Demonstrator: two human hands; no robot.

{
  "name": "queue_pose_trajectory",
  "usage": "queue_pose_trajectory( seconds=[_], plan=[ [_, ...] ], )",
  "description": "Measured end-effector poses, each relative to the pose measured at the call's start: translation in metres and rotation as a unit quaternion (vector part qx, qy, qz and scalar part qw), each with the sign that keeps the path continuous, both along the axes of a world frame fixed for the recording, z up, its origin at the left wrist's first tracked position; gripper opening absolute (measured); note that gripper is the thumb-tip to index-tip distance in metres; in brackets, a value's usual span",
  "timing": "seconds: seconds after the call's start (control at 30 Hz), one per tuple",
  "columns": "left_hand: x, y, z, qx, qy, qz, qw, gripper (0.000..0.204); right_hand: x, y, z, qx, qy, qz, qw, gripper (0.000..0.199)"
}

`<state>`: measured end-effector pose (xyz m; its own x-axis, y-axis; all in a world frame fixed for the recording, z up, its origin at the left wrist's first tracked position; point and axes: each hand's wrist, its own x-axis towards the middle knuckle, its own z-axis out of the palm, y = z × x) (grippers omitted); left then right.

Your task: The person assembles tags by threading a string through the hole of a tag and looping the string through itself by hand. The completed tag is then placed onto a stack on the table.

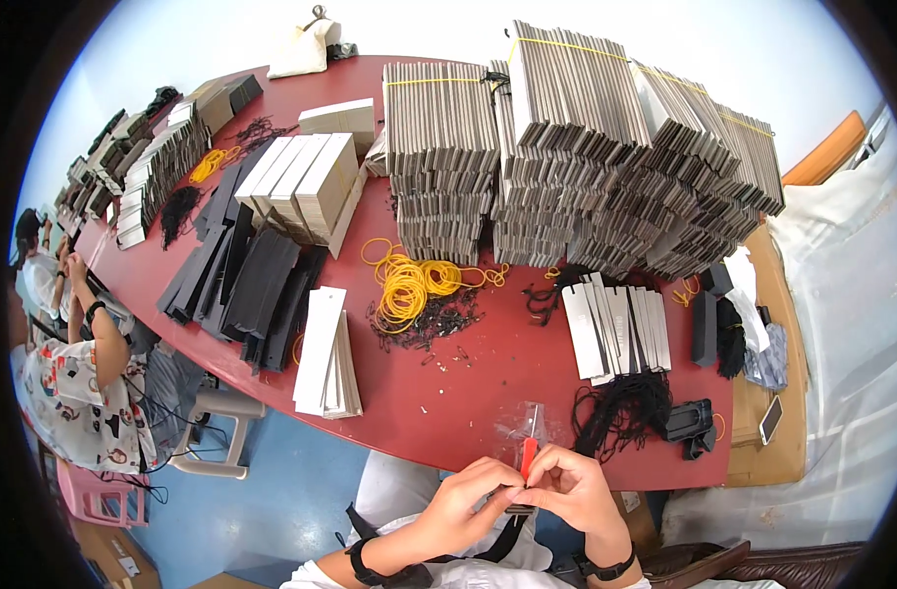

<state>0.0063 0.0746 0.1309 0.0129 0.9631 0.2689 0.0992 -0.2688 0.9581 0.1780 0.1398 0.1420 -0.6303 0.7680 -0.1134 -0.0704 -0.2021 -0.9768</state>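
Black wristbands (365, 563) ring both my wrists at the lower edge, and just past them my left hand (476, 496) and right hand (571, 491) meet in front of me. Between and just under their fingertips is a small grey-brown piece (519, 508), close to the near edge of the red worktop (409, 393); my fingers hide most of it, so I cannot tell its full shape. I judge it light and fairly stiff, more likely to slip or turn than to weigh on me, so its edges seem the best place to hold, with light pressure from thumb and forefinger on each side. Both my hands are pinching at it, thumb tips against forefingers, the other fingers loosely curled. My forearms angle inward from either side, the left one slanting further across, wrists bent so the knuckles face up and the tips nearly touch. Just beyond my fingertips a red-handled tool (529, 457) points away from me, by a clear plastic bag (549, 428); whether I touch the tool I cannot tell. A tangle of black cords (620, 412) lies to the right, and a fanned stack of white boards (321, 363) to the left.
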Motion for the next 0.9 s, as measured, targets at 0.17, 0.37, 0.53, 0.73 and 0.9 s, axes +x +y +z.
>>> queue_pose_trajectory(
  seconds=[0.17, 0.37, 0.53, 0.73, 0.9],
  plan=[
    [-0.003, -0.002, -0.003, -0.084, -0.076, -0.099, 0.989, 0.005, 0.004, 0.0, -0.001, -0.035, -0.014, 0.025, 0.999, 0.016],
    [-0.01, -0.004, -0.007, -0.088, -0.075, -0.113, 0.987, 0.01, 0.006, 0.003, 0.012, -0.057, -0.015, 0.043, 0.997, 0.012],
    [-0.01, -0.006, -0.003, -0.14, -0.148, -0.145, 0.968, 0.011, 0.005, 0.005, 0.011, -0.065, 0.015, 0.073, 0.995, 0.011],
    [-0.013, -0.011, -0.002, -0.228, -0.253, -0.154, 0.927, 0.011, -0.002, 0.006, 0.003, -0.018, 0.015, 0.082, 0.996, 0.013],
    [-0.014, -0.008, -0.003, -0.205, -0.284, -0.155, 0.924, 0.012, 0.0, 0.011, -0.002, 0.018, 0.042, 0.1, 0.994, 0.011]
  ],
)
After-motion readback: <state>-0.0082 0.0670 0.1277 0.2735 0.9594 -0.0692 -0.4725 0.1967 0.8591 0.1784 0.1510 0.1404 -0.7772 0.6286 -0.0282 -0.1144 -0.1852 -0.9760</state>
